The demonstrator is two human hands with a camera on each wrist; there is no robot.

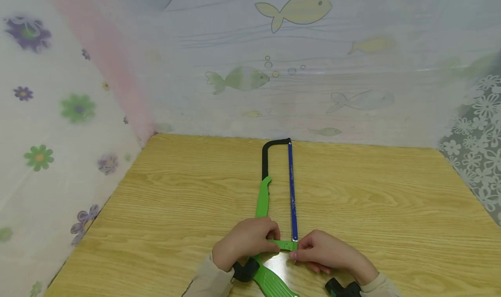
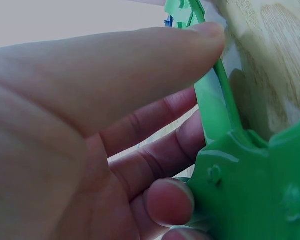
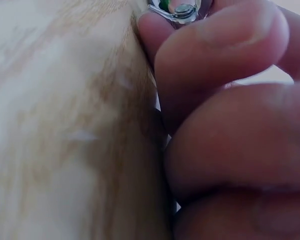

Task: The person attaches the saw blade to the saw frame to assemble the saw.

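Observation:
A hacksaw (image 1: 263, 197) with a green frame, black far end and blue blade (image 1: 291, 188) lies flat on the wooden table (image 1: 176, 201), pointing away from me. My left hand (image 1: 246, 240) grips the green frame near the handle, fingers curled round it; the left wrist view shows the green frame (image 2: 240, 165) against those fingers. My right hand (image 1: 321, 251) pinches the near end of the blade at the green cross piece (image 1: 285, 245). In the right wrist view its fingertips (image 3: 215, 55) pinch a small shiny metal fastener (image 3: 180, 10).
Patterned curtains with fish (image 1: 297, 8) and flowers (image 1: 78, 108) close off the table's far side and both sides. The green handle (image 1: 272, 284) runs toward me between my wrists. Black wrist straps (image 1: 244, 271) show at both sleeves.

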